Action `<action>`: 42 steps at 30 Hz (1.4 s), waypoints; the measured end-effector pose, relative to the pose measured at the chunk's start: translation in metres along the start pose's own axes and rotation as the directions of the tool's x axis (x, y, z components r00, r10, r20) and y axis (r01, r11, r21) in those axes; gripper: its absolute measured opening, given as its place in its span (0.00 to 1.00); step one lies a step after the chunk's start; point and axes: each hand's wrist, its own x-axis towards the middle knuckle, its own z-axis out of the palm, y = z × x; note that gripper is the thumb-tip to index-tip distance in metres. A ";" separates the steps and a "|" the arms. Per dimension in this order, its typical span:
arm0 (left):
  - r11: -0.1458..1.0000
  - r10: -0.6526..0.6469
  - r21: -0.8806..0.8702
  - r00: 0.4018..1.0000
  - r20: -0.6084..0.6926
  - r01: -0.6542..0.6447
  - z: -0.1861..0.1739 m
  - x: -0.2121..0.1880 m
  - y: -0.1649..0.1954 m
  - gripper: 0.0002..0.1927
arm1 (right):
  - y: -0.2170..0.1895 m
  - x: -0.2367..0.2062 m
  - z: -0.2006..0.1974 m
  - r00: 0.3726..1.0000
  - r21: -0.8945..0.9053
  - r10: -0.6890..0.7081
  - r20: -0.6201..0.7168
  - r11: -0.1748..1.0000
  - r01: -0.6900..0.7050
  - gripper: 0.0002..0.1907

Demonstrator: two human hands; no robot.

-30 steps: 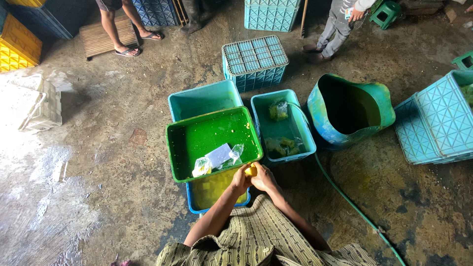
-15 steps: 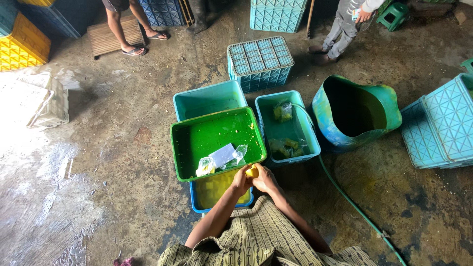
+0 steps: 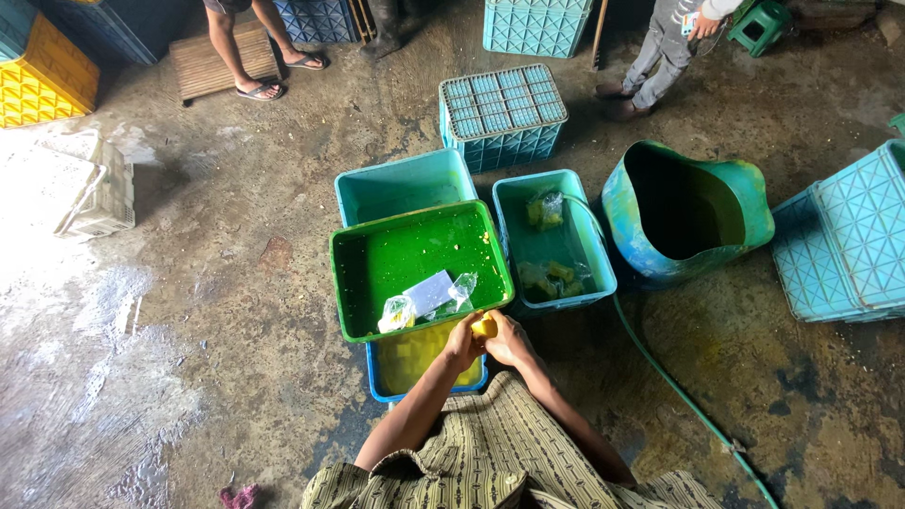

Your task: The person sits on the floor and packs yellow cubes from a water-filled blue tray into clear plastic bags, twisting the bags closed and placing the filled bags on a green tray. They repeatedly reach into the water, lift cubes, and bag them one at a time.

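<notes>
Both hands meet over the near edge of the green tray point(image 3: 415, 259): left hand point(image 3: 462, 341) and right hand point(image 3: 510, 341) are curled shut round one small yellow piece point(image 3: 485, 327), fingers pinching it from both sides. It sits just above the gap betw. the green tray and the blue tub point(image 3: 415, 363) below, which holds yellow liquid w/ pale cubes.

Around: green tray rests across the blue tub and a teal tub point(image 3: 405, 184) behind it. To the right, touching the tray's side, a second teal tub point(image 3: 556, 240) w/ yellowish lumps and a clear bag at its far end. Further right a big green-blue barrel point(image 3: 688, 207) lies tilted, mouth open and dark inside. A green hose point(image 3: 679, 391) runs from the tubs across the wet concrete floor point(image 3: 207, 311) toward bottom right. Upturned teal crate point(image 3: 501, 113) behind the tubs; more teal crates point(image 3: 839, 240) stacked far right; yellow crate point(image 3: 42, 80) top left. Two other persons stand at the top edge, only legs seen.

Packages: inside the green tray, near its front rim, a flat white rectangular packet point(image 3: 429, 292) flanked by two small clear plastic bags point(image 3: 398, 311), crumpled, yellowish bits in them.

Vs. half a sec. ago: hands hold the yellow piece at the same spot; tubs and packets unmoved, only the view shifted slightly.
</notes>
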 end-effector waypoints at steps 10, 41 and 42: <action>1.000 -0.009 0.000 1.000 -0.019 0.009 -0.007 -0.004 0.006 0.21 | -0.009 0.002 0.004 0.999 0.022 -0.046 -0.015 0.999 0.046 0.33; 0.996 0.067 0.063 0.991 -0.120 -0.060 -0.032 -0.017 0.002 0.23 | -0.016 -0.013 0.017 0.998 0.337 -0.024 -0.063 0.940 0.043 0.25; 0.996 0.060 0.065 0.993 -0.102 -0.054 -0.033 -0.017 0.001 0.23 | -0.015 -0.015 0.020 0.997 0.348 -0.021 -0.071 0.936 0.045 0.26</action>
